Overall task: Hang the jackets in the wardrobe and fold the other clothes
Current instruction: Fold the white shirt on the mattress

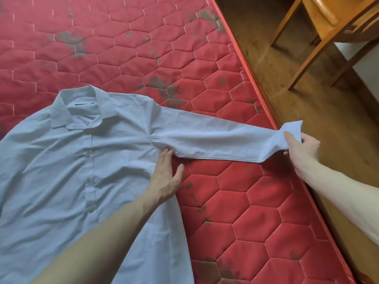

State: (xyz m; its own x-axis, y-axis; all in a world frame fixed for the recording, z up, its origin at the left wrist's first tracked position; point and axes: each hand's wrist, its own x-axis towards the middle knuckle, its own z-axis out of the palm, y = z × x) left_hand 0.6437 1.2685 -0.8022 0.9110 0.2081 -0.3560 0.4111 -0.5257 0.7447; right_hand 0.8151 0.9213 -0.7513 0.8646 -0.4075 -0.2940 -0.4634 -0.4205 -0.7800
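Sleeve [215, 142] stretched toward three o'clock off the mattress [235, 191] edge, cuff pinched in right hand [301, 146]; left hand [166, 177] flat, fingers spread, pinning shirt [71, 160] at armpit.

Pale blue shirt [82, 160] on a red hexagon-quilted mattress [235, 212] with grey-brown stains; brown wooden floor [307, 99].

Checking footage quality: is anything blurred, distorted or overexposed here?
Head view: wide-angle bends the red quilted mattress edge; light blue button-up shirt sharp; wooden chair softer at the corner; right hand brightly lit, not blown out.
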